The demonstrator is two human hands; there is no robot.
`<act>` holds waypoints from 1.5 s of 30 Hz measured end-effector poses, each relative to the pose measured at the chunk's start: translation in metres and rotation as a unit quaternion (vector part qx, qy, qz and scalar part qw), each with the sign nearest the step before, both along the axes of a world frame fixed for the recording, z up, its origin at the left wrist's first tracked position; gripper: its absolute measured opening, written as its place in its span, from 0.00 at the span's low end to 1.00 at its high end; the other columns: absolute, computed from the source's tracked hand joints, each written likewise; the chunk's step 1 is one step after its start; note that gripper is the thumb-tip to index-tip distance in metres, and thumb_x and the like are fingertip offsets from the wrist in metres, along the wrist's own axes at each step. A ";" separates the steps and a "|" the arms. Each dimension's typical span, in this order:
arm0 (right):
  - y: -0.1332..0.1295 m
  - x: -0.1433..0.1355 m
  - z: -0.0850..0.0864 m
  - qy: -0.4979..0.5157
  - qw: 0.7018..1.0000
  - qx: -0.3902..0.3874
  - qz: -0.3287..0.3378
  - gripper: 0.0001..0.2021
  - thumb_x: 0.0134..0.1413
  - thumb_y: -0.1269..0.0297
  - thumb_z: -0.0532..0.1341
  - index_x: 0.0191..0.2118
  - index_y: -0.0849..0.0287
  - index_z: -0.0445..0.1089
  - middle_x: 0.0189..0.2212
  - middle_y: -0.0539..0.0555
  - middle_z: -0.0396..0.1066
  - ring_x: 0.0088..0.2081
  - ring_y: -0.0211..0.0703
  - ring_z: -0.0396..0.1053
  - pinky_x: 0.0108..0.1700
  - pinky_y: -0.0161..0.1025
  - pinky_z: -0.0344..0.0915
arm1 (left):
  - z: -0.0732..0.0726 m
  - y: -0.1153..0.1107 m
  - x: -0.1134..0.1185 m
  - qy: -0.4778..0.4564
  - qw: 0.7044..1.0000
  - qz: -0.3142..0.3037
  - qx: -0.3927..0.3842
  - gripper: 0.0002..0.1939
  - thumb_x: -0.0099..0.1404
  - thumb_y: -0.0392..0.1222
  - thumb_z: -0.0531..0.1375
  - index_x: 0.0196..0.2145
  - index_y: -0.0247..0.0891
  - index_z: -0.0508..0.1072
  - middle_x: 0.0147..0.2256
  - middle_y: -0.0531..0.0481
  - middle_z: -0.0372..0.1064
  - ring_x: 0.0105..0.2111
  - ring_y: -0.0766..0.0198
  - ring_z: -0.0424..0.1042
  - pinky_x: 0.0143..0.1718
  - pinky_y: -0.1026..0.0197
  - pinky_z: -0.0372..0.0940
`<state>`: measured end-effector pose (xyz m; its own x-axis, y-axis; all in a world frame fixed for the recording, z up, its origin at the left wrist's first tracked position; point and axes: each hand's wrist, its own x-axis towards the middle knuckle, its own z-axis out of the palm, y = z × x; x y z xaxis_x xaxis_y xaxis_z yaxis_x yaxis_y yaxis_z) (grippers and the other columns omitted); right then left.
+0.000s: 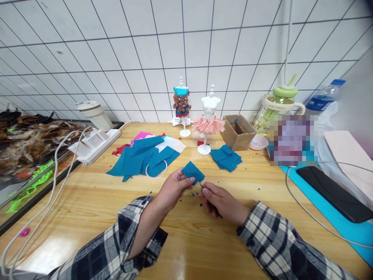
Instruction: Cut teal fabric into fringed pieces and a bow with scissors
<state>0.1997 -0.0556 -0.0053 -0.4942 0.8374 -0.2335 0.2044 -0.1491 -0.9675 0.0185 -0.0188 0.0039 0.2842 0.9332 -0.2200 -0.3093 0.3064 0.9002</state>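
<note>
Between the fingers and thumb of my left hand (176,186) is a small folded piece of teal fabric (192,171) with a notched lower edge. My right hand (218,198) is closed around a small tool, probably scissors, whose metal tip (200,184) meets that notched edge; most of the tool is hidden by the fingers. Tiny teal scraps (193,194) lie on the wood below. A stack of teal pieces with cut edges (226,157) sits behind my right hand. Larger teal cloth (140,155) spreads at the left, with a white ring (156,175) on it.
Two small mannequins, one in teal and brown (182,103), one in a pink skirt (209,125), stand at the back near a cardboard box (239,132) and a pink bowl (258,142). A power strip (96,147) is left; a black phone (335,192) and cable are right.
</note>
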 end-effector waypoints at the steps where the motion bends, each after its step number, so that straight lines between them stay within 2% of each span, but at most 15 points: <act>1: -0.001 -0.001 0.000 -0.006 1.000 0.000 0.002 0.20 0.63 0.43 0.45 0.32 0.55 0.53 0.20 0.44 0.63 0.17 0.33 0.58 0.18 0.32 0.54 | 0.000 0.000 0.000 0.000 1.000 -0.005 0.002 0.13 0.51 0.36 0.70 0.35 0.35 0.74 0.32 0.50 0.77 0.31 0.67 0.72 0.35 0.66 0.64; 7: -0.002 -0.004 -0.004 -0.022 0.998 0.052 0.005 0.18 0.65 0.45 0.43 0.37 0.55 0.55 0.22 0.45 0.66 0.16 0.32 0.60 0.18 0.30 0.56 | 0.001 0.000 0.000 -0.007 0.999 -0.032 0.013 0.16 0.51 0.37 0.70 0.38 0.34 0.74 0.35 0.46 0.77 0.35 0.63 0.74 0.40 0.63 0.65; 13: -0.001 -0.004 -0.004 -0.007 0.999 0.049 0.005 0.18 0.65 0.45 0.43 0.36 0.55 0.55 0.22 0.46 0.67 0.16 0.32 0.59 0.18 0.30 0.55 | 0.000 0.000 0.000 -0.005 0.999 -0.045 0.016 0.17 0.52 0.37 0.70 0.39 0.34 0.73 0.37 0.45 0.77 0.36 0.63 0.74 0.42 0.62 0.65; 25: -0.001 -0.004 0.002 0.002 0.999 0.038 0.003 0.21 0.63 0.42 0.44 0.32 0.55 0.54 0.20 0.46 0.66 0.17 0.32 0.57 0.19 0.30 0.54 | 0.000 -0.001 -0.001 0.002 0.998 -0.050 0.026 0.16 0.53 0.40 0.70 0.38 0.35 0.72 0.35 0.47 0.77 0.34 0.62 0.74 0.40 0.62 0.65; 32: -0.001 -0.006 0.004 0.003 1.000 0.021 0.004 0.22 0.61 0.40 0.44 0.35 0.55 0.54 0.26 0.49 0.71 0.17 0.32 0.61 0.19 0.31 0.55 | -0.004 0.002 -0.001 0.069 0.997 -0.019 0.024 0.19 0.49 0.44 0.71 0.36 0.34 0.73 0.32 0.47 0.75 0.30 0.63 0.72 0.32 0.63 0.64; 38: -0.001 -0.005 0.004 0.026 1.000 0.011 0.006 0.22 0.61 0.39 0.44 0.34 0.55 0.53 0.28 0.50 0.72 0.17 0.32 0.60 0.19 0.32 0.54 | -0.002 0.001 -0.001 0.061 0.998 -0.012 0.024 0.18 0.49 0.43 0.71 0.36 0.34 0.73 0.32 0.47 0.75 0.30 0.64 0.71 0.32 0.64 0.63; 45: -0.001 -0.005 0.002 0.010 1.000 0.018 0.000 0.21 0.62 0.41 0.44 0.36 0.55 0.54 0.31 0.51 0.74 0.18 0.33 0.62 0.21 0.33 0.57 | 0.005 -0.001 0.002 0.052 0.998 -0.011 0.024 0.16 0.48 0.42 0.71 0.33 0.34 0.74 0.29 0.49 0.74 0.27 0.66 0.70 0.30 0.66 0.61</act>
<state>0.1945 -0.0566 -0.0031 -0.4980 0.8455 -0.1924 0.1840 -0.1138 -0.9763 0.0204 -0.0203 0.0091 0.2832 0.9370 -0.2044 -0.2063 0.2676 0.9412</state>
